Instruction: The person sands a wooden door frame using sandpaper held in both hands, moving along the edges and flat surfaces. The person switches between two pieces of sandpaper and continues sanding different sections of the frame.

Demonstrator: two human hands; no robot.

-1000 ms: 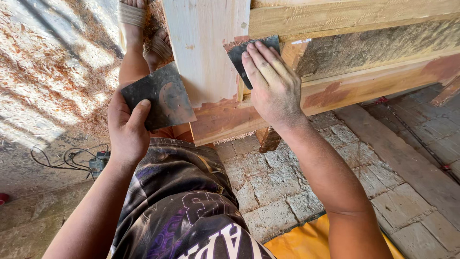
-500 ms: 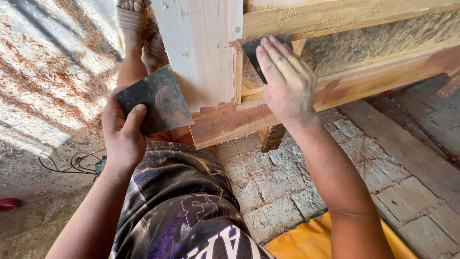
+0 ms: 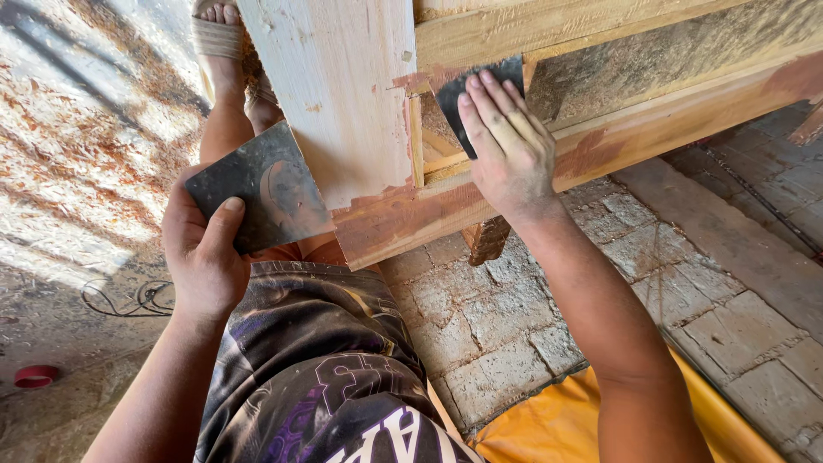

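Pinched in my left hand (image 3: 201, 253) is a dark metal scraper (image 3: 257, 195), left of the pale board (image 3: 330, 94). Flat-fingered, my right hand (image 3: 506, 146) presses a second scraper (image 3: 459, 90) against the far timber frame (image 3: 651, 129).

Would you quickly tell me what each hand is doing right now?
Left hand: closed, holding a dark flat scraper.
Right hand: fingers flat, pressing a second dark scraper against the wooden frame.

Stone-block floor (image 3: 514, 317), lower right of frame, bearing a yellow sheet (image 3: 549, 420) at the bottom edge; a black cable (image 3: 129, 298) and red ring (image 3: 36, 375) at lower left.
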